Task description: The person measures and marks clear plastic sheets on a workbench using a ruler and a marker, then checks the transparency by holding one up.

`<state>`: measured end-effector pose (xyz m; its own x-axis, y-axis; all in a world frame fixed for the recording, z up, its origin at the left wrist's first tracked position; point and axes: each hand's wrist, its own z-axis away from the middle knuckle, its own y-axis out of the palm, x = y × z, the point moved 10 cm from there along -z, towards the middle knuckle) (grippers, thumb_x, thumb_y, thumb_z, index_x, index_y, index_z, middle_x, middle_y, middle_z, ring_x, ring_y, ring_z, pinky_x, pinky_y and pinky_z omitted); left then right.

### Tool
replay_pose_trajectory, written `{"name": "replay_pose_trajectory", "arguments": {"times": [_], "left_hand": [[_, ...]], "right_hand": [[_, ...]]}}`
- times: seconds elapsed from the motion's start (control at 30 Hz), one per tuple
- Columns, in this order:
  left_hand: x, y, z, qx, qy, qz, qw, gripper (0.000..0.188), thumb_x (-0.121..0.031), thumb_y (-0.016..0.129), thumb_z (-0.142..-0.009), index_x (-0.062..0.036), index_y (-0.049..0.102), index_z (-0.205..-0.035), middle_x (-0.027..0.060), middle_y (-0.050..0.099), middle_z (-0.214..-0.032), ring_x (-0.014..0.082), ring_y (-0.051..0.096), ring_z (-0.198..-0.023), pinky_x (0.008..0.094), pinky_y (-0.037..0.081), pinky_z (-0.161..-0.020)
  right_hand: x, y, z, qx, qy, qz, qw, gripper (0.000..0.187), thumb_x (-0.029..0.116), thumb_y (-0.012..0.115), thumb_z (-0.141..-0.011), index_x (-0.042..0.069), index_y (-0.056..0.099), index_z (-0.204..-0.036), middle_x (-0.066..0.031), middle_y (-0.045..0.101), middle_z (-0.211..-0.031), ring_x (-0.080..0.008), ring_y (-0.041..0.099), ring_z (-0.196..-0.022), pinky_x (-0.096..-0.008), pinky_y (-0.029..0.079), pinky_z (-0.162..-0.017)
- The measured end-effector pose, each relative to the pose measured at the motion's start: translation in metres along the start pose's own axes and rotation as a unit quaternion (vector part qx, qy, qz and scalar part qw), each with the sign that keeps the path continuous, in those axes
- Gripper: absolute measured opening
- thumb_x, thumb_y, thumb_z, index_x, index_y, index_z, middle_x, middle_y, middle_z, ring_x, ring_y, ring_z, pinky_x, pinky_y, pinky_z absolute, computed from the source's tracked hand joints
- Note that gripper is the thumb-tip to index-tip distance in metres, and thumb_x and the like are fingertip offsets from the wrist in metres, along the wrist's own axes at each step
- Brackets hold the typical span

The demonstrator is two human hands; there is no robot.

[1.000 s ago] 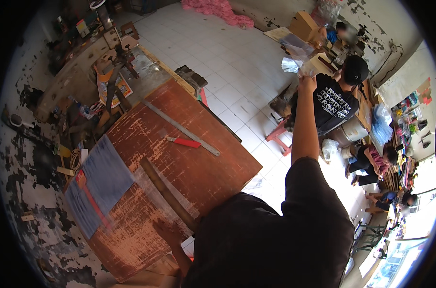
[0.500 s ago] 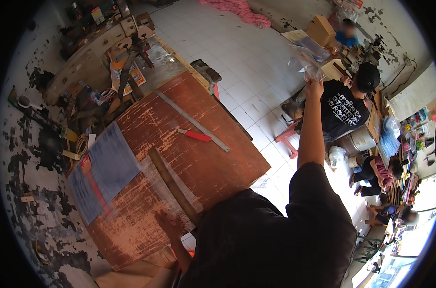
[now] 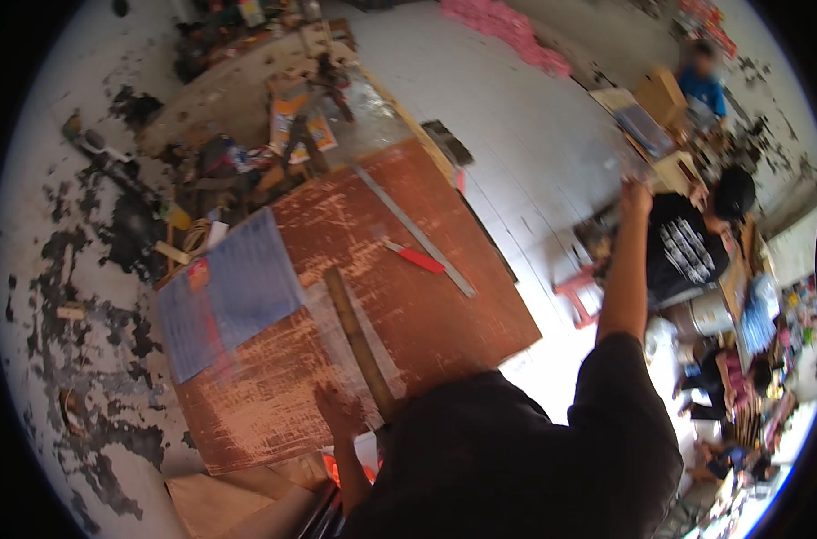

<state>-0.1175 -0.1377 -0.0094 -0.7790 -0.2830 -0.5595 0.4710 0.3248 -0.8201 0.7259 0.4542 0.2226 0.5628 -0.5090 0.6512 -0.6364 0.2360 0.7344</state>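
My right hand (image 3: 636, 195), arm stretched out to the right, is closed on a clear plastic sheet (image 3: 630, 163) that motion blurs. My left hand (image 3: 338, 413) lies with fingers apart on the near part of a worn red-brown board (image 3: 480, 323). Beside it, a brown flat strip (image 3: 358, 337) lies across a pale translucent sheet (image 3: 323, 314). A steel ruler (image 3: 413, 229) and a red-handled cutter knife (image 3: 419, 260) rest farther right on the board. Bluish plastic sheets (image 3: 238, 292) cover its left part, with a reddish mark on them.
Tools and scraps crowd the bench (image 3: 381, 112) beyond the board. A person in a black shirt (image 3: 683, 247) sits at the right, near a red stool (image 3: 577, 292). Other people sit farther along that side. Brown paper (image 3: 229, 499) hangs below the board's near edge.
The whole view has shifted, so the board and people appear farther right and mostly lower. My right hand keeps hold of the plastic; my left hand stays on the board.
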Motion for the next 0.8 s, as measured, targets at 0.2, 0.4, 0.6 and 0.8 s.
{"name": "replay_pose_trajectory", "arguments": {"times": [0.2, 0.4, 0.6, 0.8], "left_hand": [[0.011, -0.026, 0.004, 0.013, -0.039, -0.037, 0.998, 0.096, -0.032, 0.080, -0.087, -0.0017, 0.030, -0.163, 0.0317, 0.017, -0.170, 0.0529, 0.017, -0.156, 0.0616, 0.019, -0.126], [0.009, -0.021, 0.002, 0.026, -0.059, -0.029, 0.997, 0.095, -0.035, 0.079, -0.088, -0.0005, 0.030, -0.162, 0.0315, 0.016, -0.171, 0.0538, 0.016, -0.156, 0.0615, 0.018, -0.127], [0.004, -0.016, 0.000, 0.063, -0.068, -0.030, 0.995, 0.098, -0.039, 0.078, -0.088, -0.0011, 0.028, -0.164, 0.0311, 0.012, -0.172, 0.0536, 0.012, -0.158, 0.0617, 0.016, -0.127], [0.006, -0.010, 0.003, 0.102, -0.077, -0.075, 0.989, 0.106, -0.046, 0.077, -0.087, -0.0021, 0.022, -0.166, 0.0307, 0.004, -0.173, 0.0525, 0.006, -0.159, 0.0638, 0.012, -0.127]], "right_hand": [[-0.054, 0.002, 0.042, -0.085, 0.044, 0.102, 0.990, 0.071, -0.015, 0.044, -0.100, 0.006, 0.024, -0.164, -0.0230, 0.043, -0.156, -0.0401, 0.054, -0.137, -0.0548, 0.051, -0.113], [-0.053, 0.011, 0.023, -0.086, 0.039, 0.095, 0.991, 0.073, -0.015, 0.048, -0.098, 0.010, 0.027, -0.163, -0.0228, 0.045, -0.151, -0.0394, 0.056, -0.134, -0.0508, 0.053, -0.111], [-0.064, 0.009, -0.013, -0.098, 0.014, 0.056, 0.993, 0.070, -0.014, 0.051, -0.097, 0.009, 0.033, -0.160, -0.0242, 0.051, -0.141, -0.0403, 0.058, -0.129, -0.0530, 0.051, -0.111], [-0.079, 0.006, -0.014, -0.123, 0.017, 0.086, 0.989, 0.071, -0.014, 0.051, -0.097, 0.011, 0.033, -0.161, -0.0222, 0.055, -0.132, -0.0379, 0.062, -0.119, -0.0520, 0.053, -0.108]]}}
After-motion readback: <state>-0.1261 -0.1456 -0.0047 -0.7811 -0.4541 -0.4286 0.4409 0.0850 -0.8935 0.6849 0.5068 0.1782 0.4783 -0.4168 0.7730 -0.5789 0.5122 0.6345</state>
